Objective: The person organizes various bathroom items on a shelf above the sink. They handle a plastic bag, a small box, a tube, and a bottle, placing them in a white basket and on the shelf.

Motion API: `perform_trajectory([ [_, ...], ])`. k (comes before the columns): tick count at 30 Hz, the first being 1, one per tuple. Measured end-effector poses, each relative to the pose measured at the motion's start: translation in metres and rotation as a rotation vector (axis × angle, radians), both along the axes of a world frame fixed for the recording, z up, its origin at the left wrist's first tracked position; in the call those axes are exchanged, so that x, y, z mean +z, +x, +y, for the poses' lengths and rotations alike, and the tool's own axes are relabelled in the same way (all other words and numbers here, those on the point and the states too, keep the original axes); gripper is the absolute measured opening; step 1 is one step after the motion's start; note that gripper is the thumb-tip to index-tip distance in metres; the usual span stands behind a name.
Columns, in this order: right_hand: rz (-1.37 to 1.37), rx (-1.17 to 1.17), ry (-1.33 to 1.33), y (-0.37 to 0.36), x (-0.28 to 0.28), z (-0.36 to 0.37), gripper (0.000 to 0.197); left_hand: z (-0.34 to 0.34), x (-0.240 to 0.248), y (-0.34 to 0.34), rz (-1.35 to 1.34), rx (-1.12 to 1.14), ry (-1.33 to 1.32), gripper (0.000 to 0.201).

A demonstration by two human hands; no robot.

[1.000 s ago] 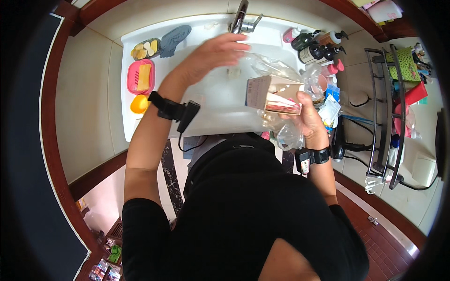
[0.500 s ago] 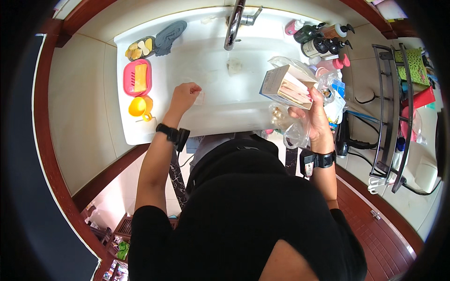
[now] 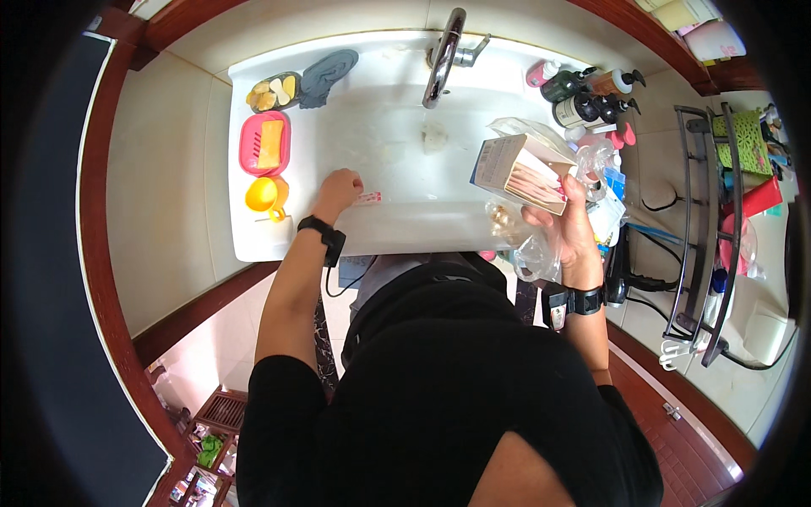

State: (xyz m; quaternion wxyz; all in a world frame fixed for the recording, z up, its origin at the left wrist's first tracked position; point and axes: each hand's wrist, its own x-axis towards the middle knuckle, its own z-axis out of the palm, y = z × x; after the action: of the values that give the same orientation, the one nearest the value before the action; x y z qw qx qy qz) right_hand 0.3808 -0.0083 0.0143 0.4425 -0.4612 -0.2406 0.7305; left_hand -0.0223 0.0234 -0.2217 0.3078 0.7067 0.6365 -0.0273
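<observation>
My left hand (image 3: 340, 191) is over the near left part of the white sink, its fingers curled together. A small flat white strip packet with pink-red marks (image 3: 368, 198) juts out from its fingertips; the exact grip is hidden. On the right, my right hand (image 3: 571, 221) grips an open cardboard box (image 3: 498, 162) from its near right side. The box is tilted, with its open end facing me. Several thin pale paper packets (image 3: 532, 180) stand packed inside it. Under the box and beside my right fingers hangs a crumpled clear plastic bag (image 3: 534, 253).
Along the sink's left rim are a pink soap dish (image 3: 247, 160) with a yellow bar, a yellow cup (image 3: 263, 194), a dish of yellowish pieces (image 3: 269, 95) and a grey cloth (image 3: 323, 76). The faucet (image 3: 443, 63) is at the back; pump bottles (image 3: 576, 110) crowd the right corner.
My left hand has come slightly nearer to me, and the pink-marked strip now shows at its fingertips. My right hand keeps the box in about the same place. The whole view has shifted a little.
</observation>
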Motion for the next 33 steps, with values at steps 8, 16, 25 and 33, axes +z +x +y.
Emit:
perform_trajectory([
  [8, 0.0, 0.045, 0.033, -0.011, 0.004, 0.009, 0.047, -0.028, -0.028, 0.009, 0.137, 0.133, 0.025, 0.027],
  [16, -0.023, 0.087, 0.049, -0.013, 0.002, 0.014, 0.061, -0.019, -0.029, 0.005, 0.119, -0.05, -0.256, 0.037],
  [25, 0.017, 0.078, 0.046, -0.013, 0.005, 0.013, 0.051, -0.062, 0.069, -0.014, -0.225, 0.103, -0.038, 0.025],
  [33, 0.046, 0.148, 0.097, -0.02, -0.001, 0.024, 0.058, -0.063, 0.172, -0.007, -0.907, 0.831, 0.033, 0.02],
])
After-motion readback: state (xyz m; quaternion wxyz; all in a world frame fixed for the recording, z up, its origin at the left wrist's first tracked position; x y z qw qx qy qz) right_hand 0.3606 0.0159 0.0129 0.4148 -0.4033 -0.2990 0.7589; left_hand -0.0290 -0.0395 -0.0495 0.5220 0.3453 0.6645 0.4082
